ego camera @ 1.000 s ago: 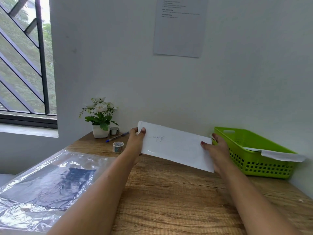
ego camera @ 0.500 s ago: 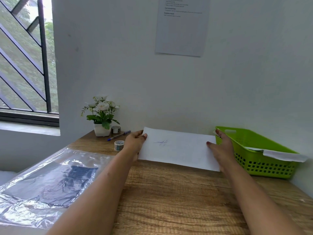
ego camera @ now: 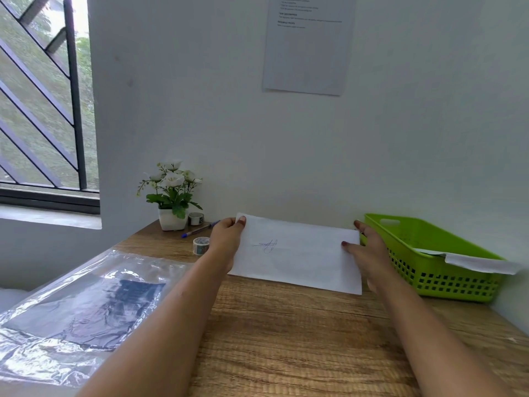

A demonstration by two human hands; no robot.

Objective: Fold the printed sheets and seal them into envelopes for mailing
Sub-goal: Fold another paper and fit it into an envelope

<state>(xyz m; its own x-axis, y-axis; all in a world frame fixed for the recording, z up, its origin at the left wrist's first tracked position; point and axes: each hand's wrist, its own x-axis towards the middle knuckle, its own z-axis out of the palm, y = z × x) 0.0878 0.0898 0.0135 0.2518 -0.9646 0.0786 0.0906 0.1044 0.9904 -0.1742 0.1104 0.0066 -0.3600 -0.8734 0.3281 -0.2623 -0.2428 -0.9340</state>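
Note:
A white sheet (ego camera: 300, 253) with a small blue scribble lies near the far side of the wooden table (ego camera: 286, 339), folded to a wide strip. My left hand (ego camera: 226, 242) pinches its far left corner between thumb and fingers. My right hand (ego camera: 369, 247) holds its right edge, thumb on top and fingers behind. A green plastic basket (ego camera: 446, 270) stands just right of the sheet, with more white paper (ego camera: 481, 263) hanging over its front rim.
A potted white-flower plant (ego camera: 171, 196), a blue pen (ego camera: 200, 229) and two tape rolls (ego camera: 201, 245) sit at the far left of the table. A clear plastic bag (ego camera: 80, 305) with something dark inside covers the left side. The wall is close behind.
The sheet was held tilted above the table; both hands have lowered it and it now lies nearly flat on the wood, level from left to right.

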